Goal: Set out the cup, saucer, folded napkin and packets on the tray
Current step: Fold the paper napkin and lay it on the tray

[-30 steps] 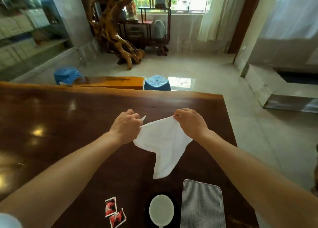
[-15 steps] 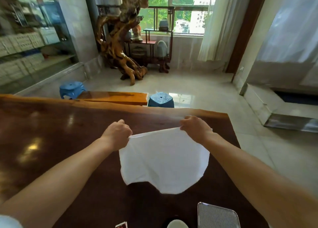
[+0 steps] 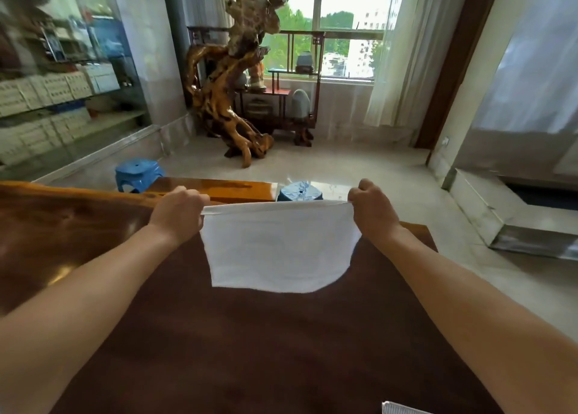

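Since a moment ago we have pulled our hands farther apart and lifted them, so the napkin point(image 3: 280, 248) now hangs stretched flat instead of bunched. It spans the gap between both hands, its top edge taut, its lower edge drooping free above the dark desk point(image 3: 266, 345). Our left hand point(image 3: 178, 215) is fisted, pinching the top left corner; our right hand point(image 3: 372, 212) pinches the top right corner likewise. Both forearms reach forward, knuckles up. Only a corner of the tray point(image 3: 403, 409) shows at the bottom edge.

White napkin point(image 3: 278, 244) stretched between left hand point(image 3: 178, 215), right hand point(image 3: 373, 212), above table point(image 3: 250, 335)
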Tool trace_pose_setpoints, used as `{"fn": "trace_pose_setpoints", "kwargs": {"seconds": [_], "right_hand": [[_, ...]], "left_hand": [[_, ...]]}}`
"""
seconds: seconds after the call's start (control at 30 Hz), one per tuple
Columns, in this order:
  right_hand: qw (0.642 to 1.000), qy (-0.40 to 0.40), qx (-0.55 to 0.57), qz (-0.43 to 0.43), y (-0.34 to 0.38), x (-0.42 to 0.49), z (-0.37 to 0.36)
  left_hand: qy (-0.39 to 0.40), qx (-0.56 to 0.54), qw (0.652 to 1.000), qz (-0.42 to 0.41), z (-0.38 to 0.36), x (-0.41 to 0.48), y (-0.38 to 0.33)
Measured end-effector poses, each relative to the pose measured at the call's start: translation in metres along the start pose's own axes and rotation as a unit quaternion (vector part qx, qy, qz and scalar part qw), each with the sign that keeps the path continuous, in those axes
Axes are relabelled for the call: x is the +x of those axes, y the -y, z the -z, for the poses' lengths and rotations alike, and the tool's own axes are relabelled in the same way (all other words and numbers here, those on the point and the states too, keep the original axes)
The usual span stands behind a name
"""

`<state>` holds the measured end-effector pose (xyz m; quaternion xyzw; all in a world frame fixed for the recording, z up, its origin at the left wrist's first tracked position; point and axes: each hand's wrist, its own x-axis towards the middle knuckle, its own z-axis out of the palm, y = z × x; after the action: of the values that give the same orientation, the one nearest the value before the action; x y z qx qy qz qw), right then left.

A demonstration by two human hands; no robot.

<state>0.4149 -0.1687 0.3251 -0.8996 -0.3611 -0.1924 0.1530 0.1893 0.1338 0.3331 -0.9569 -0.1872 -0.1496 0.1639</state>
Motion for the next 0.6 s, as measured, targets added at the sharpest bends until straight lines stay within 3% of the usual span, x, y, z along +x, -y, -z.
{"fn": "trace_pose_setpoints", "kwargs": {"seconds": [0.1, 0.2, 0.33, 0.4, 0.6], "right_hand": [[0.998, 0.062, 0.015, -0.028, 0.001, -0.025, -0.027], [0.982, 0.172, 0.011, -0.073, 0.004, -0.068, -0.061], [0.952, 0.297, -0.010, -0.079, 0.018, -0.143, -0.111], [0.930, 0.356, -0.033, -0.084, 0.021, -0.181, -0.133], [0.880, 0.461, -0.035, -0.108, 0.013, -0.232, -0.172]], "left_hand": [[0.032, 0.020, 0.999, -0.014, -0.022, -0.027, 0.009], [0.112, -0.041, 0.993, 0.011, -0.065, -0.072, 0.009], [0.339, -0.080, 0.938, 0.000, -0.131, -0.142, 0.000], [0.416, -0.089, 0.905, -0.015, -0.158, -0.175, -0.010], [0.495, -0.136, 0.858, -0.025, -0.204, -0.232, -0.025]]}}
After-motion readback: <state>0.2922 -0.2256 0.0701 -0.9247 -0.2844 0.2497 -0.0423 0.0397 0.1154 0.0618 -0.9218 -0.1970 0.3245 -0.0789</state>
